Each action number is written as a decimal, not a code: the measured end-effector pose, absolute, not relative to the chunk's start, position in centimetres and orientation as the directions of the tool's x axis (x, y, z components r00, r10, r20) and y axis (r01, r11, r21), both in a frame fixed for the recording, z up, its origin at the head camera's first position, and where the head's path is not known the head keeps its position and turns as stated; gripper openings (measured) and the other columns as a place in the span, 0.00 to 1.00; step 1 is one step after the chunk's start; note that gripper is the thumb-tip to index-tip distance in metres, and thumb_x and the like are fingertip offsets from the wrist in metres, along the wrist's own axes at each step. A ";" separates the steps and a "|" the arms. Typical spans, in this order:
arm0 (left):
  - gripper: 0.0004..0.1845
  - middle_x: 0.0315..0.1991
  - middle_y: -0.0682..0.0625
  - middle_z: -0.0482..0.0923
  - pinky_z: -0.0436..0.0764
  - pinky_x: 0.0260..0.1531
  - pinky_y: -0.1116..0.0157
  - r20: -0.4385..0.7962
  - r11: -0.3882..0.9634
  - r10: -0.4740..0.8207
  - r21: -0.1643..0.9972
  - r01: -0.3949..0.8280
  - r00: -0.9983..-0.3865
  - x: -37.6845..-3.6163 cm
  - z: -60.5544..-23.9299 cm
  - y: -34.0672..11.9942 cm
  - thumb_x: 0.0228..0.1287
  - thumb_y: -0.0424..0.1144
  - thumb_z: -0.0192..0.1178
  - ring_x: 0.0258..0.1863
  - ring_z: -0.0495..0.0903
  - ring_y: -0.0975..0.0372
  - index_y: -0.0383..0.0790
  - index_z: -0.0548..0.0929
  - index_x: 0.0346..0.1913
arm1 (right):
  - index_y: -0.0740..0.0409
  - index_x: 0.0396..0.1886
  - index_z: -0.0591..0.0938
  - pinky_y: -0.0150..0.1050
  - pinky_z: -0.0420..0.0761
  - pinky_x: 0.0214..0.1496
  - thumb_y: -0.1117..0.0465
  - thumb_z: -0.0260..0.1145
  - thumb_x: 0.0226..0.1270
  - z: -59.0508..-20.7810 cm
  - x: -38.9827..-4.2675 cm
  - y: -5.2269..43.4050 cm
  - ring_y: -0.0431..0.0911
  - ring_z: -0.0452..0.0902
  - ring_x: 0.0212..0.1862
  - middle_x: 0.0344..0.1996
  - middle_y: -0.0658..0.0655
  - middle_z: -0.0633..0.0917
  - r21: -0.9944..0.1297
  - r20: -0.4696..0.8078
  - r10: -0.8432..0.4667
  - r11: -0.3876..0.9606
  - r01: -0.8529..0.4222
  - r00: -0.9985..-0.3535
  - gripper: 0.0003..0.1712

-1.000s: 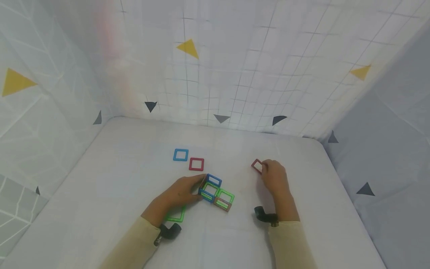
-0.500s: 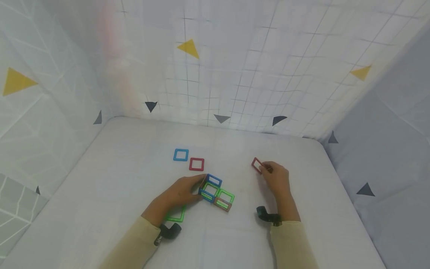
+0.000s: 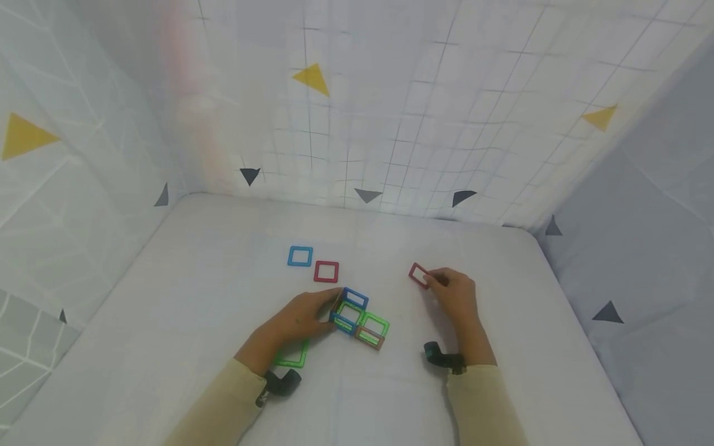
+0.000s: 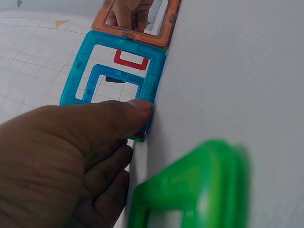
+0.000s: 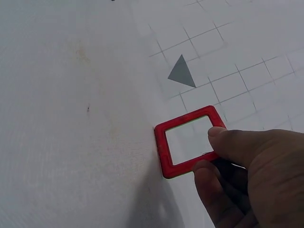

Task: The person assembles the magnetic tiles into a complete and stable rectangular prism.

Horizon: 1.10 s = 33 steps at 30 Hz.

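Note:
In the head view my left hand [image 3: 304,319] grips the left side of a small structure of square magnetic tiles. Its thumb presses a blue upright tile [image 4: 78,71] in the left wrist view; an orange upright tile [image 4: 135,35] adjoins that. Green tiles [image 3: 375,323] form the base, lying flat. My right hand [image 3: 454,294] pinches a red square magnetic tile [image 5: 160,147] between thumb and fingers, right of the structure and apart from it. The red tile is tilted, and a thin green line shows along its edge. The left hand's far fingers are partly hidden.
Behind the structure a loose blue tile [image 3: 300,256] and a loose red tile [image 3: 326,271] lie flat on the white table [image 3: 223,248]. Partly under the left wrist is a larger green tile [image 3: 292,359]. Fabric walls [image 3: 401,111] surround the table's back and sides.
The right hand has shifted its hold on the red tile, bringing the thumb into view, and moved the tile slightly left. My left hand and the structure stay in place.

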<state>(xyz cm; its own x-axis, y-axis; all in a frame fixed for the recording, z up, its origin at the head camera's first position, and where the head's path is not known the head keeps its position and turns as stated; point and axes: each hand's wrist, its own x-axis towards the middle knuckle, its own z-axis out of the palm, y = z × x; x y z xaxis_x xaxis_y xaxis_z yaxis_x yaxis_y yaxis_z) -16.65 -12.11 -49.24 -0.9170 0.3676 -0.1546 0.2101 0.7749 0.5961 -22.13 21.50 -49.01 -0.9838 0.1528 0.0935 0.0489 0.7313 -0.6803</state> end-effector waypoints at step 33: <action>0.42 0.72 0.64 0.66 0.71 0.67 0.52 -0.177 0.783 0.346 0.596 0.179 -0.921 -16.5 -49.3 -12.0 0.59 0.48 0.71 0.75 0.61 0.60 0.64 0.63 0.75 | 0.53 0.37 0.86 0.38 0.78 0.35 0.54 0.68 0.68 -49.0 -20.3 20.1 0.48 0.77 0.34 0.31 0.52 0.86 -0.647 0.098 0.007 0.761 -0.059 -0.995 0.08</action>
<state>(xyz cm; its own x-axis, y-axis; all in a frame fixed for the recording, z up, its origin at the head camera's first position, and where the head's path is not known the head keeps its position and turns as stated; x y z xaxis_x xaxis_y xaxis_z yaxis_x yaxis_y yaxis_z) -16.50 -12.03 -49.30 -0.9213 0.3460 -0.1772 0.1794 0.7828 0.5958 -20.33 20.12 -48.99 -0.9951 0.0069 0.0983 -0.0586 0.7605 -0.6466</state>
